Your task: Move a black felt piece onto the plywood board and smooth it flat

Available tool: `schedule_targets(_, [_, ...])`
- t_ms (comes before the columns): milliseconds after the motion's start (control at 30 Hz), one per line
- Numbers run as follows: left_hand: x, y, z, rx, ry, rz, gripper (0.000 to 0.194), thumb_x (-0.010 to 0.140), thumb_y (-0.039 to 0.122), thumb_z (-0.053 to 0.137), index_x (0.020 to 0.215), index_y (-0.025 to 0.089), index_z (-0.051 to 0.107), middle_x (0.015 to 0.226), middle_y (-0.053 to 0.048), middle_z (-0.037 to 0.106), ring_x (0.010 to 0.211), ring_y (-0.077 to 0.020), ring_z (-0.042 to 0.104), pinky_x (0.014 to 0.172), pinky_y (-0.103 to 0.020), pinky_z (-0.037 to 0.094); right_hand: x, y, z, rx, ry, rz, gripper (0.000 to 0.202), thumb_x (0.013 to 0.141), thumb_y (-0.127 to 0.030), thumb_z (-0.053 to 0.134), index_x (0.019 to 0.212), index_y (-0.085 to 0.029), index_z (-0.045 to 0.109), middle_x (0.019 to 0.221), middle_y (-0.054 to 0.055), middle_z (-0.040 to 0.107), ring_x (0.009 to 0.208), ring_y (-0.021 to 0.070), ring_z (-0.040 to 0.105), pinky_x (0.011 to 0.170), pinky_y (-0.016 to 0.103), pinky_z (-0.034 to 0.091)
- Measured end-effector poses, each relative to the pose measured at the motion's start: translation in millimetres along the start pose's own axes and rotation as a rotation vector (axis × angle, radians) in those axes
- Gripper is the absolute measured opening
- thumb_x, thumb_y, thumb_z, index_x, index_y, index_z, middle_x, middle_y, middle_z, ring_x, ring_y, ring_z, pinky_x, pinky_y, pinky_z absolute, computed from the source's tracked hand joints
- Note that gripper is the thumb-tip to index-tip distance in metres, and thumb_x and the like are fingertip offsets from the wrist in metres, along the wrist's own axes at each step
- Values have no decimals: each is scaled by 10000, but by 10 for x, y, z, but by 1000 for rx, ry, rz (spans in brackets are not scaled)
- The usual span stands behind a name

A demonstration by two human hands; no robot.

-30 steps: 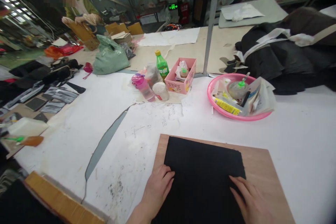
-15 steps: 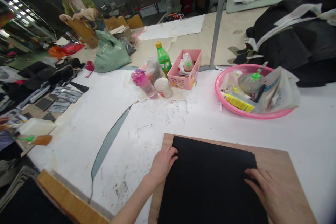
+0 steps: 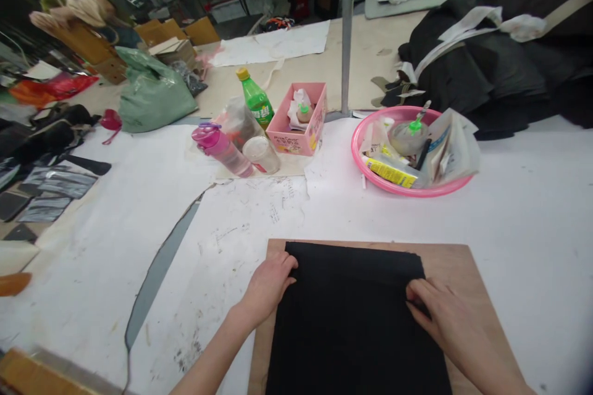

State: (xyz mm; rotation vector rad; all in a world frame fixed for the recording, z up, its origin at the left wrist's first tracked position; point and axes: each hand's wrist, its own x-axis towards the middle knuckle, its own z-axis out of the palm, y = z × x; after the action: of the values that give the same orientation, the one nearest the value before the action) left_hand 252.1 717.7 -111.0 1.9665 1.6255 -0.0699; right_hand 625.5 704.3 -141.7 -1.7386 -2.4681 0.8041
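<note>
A black sheet, which looks like fabric, lies flat on a thin brown wooden board. My left hand grips the sheet's left edge near its far corner, fingertips and thumb bent over it. On the opposite side, my right hand pinches the right edge a little below the far right corner. The sheet's near end runs out of the bottom of the view.
Beyond the board stand a pink basin of odds and ends, a pink box, a green bottle, a pink water bottle and a jar. A metal post rises behind them. Dark cloth is heaped at right. Another person works far left.
The view has turned to the right, so the surroundings slide left in the picture. Both hands stay at the same edges of the black sheet, which still lies on the board.
</note>
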Motion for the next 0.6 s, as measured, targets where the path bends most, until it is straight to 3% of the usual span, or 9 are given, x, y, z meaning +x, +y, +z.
schedule_targets(200, [62,-55,-33,-49,-28,7,144,744,129,641,790,220,539,868,2,586,825,-178,553,672,-266,382,-9,143,5,166,-24,48,77,867,-314,556,826,-248,555,844,1,611,788,175,576,716,325,454])
schedule_targets(367, [29,-80,26,-135,-9,-52,165,783,163,602,921,235,546,867,9,626,790,-163,584,687,-263,409,-23,231,-1,228,17,76,207,888,-452,521,864,-262,598,872,4,644,846,188,607,789,335,469])
schedule_targets(600, [2,-75,92,-211,55,-90,91,823,197,545,901,240,561,862,8,640,797,-165,591,716,-276,432,-34,152,-44,218,72,105,217,907,-421,479,828,-257,598,834,7,651,796,190,627,757,338,486])
